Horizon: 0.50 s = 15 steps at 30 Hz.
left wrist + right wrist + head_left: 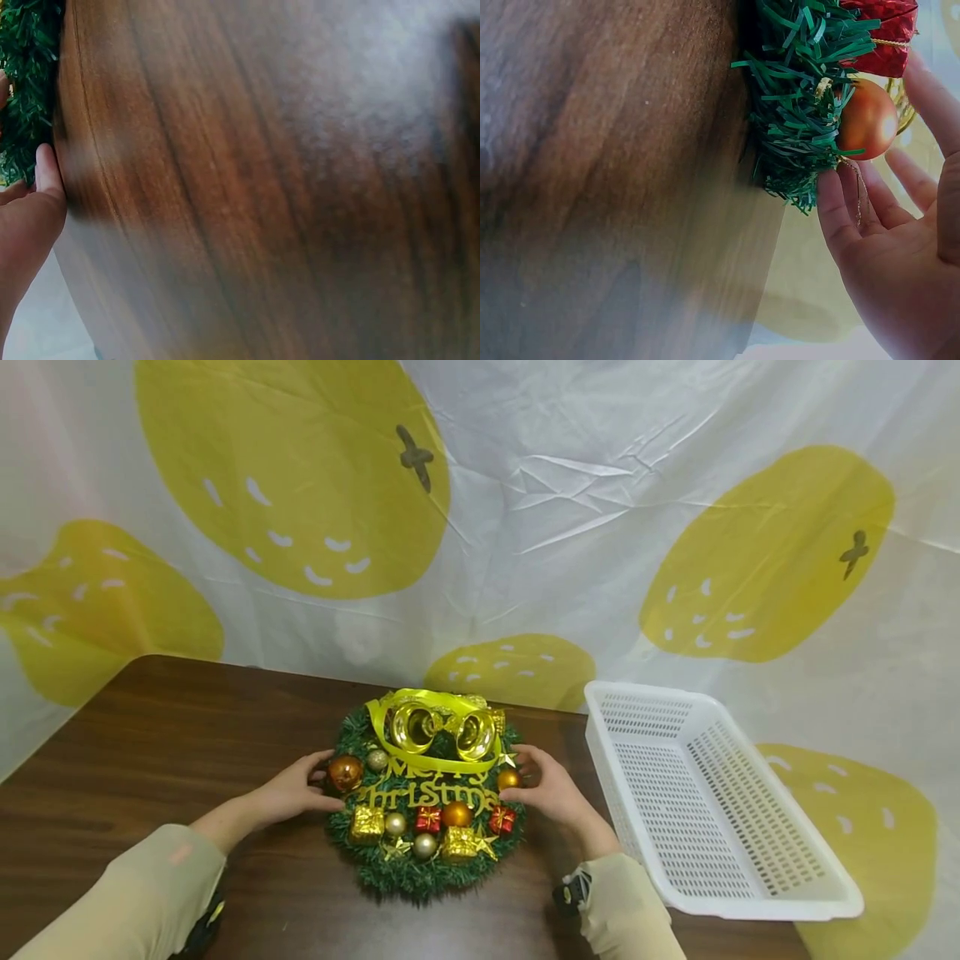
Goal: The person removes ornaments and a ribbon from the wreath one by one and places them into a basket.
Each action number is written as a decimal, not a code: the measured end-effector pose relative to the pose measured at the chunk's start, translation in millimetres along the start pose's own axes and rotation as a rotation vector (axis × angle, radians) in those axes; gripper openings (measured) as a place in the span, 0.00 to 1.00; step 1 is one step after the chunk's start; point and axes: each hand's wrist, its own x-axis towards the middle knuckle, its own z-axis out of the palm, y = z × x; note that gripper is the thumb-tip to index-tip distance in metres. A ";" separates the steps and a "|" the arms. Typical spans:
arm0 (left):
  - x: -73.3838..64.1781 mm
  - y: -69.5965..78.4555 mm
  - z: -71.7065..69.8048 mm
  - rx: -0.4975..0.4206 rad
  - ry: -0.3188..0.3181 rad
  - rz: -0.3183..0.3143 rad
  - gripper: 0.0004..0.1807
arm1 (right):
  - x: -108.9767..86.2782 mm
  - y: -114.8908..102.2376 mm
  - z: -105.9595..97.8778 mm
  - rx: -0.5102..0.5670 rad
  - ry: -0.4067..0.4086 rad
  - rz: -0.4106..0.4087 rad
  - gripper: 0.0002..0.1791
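A green Christmas wreath [408, 878] lies on the wooden table, carrying gold "Merry Christmas" lettering [431, 797], two gold bells [412, 727] and a yellow ribbon [377, 739]. Small gift boxes, stars and baubles decorate its lower half. At the left edge my left hand [288, 789] grips the wreath, fingers beside a copper bauble [346, 773]. My right hand [555, 791] holds the opposite edge by an orange bauble [868, 120], with the thumb near a red gift box [889, 34] in the right wrist view. Greenery hides some left fingertips in the left wrist view.
A white perforated plastic basket [757, 907] stands to the right of the wreath, near my right forearm. Behind the brown wooden table [142, 743] hangs a white cloth [540, 518] with large yellow fruit prints.
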 end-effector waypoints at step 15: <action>-0.1 -0.7 2.1 0.014 0.013 -0.011 0.56 | -1.0 4.8 0.3 -0.022 -0.021 -0.011 0.24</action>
